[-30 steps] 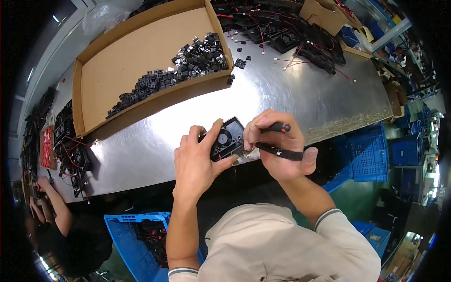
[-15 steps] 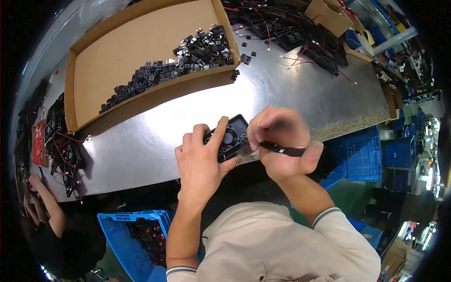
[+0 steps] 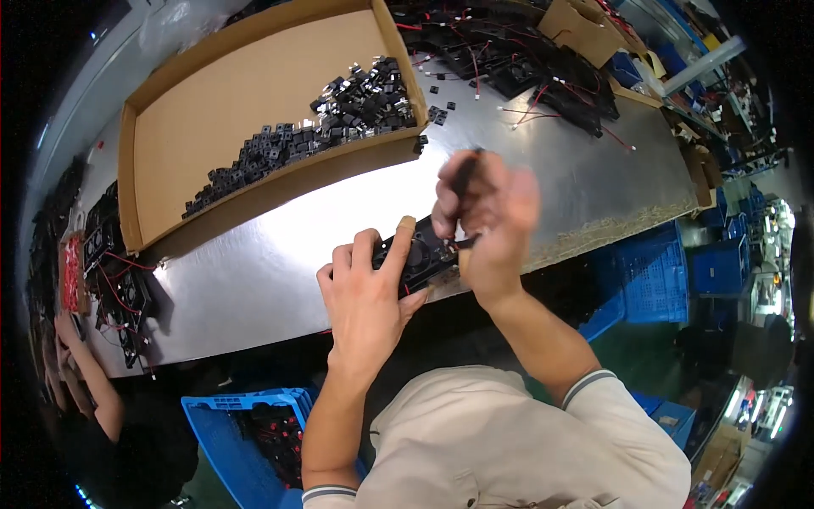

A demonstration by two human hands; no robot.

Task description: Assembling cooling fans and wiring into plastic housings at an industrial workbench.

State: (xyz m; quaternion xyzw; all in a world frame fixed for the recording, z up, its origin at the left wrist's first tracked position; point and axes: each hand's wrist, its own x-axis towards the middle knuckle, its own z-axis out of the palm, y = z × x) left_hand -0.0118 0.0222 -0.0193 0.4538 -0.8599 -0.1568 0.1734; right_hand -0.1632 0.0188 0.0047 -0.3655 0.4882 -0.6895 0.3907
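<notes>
My left hand (image 3: 365,276) is closed round a small black fan in a rectangular frame (image 3: 417,261), holding it at the near part of the metal table. Its index finger, with a tan covering on the tip, lies over the far side of the frame, and the thumb is at the near edge. At the frame's right end is my right hand (image 3: 496,229), smeared by motion, with fingers curled. A dark elongated piece (image 3: 465,175) shows among those fingers; its kind is too blurred to tell. Another black bit (image 3: 466,243) lies between hand and frame.
A shallow cardboard box (image 3: 254,97) of small black parts (image 3: 365,102) fills the far left. Wired black fan units (image 3: 551,102) are heaped at the far right. Blue crates (image 3: 649,280) stand below the table. Another person's arm (image 3: 89,369) reaches in at the left.
My right hand has swung up and slightly left, its fingers turning at the frame's right end. My left hand still holds the fan frame in nearly the same place.
</notes>
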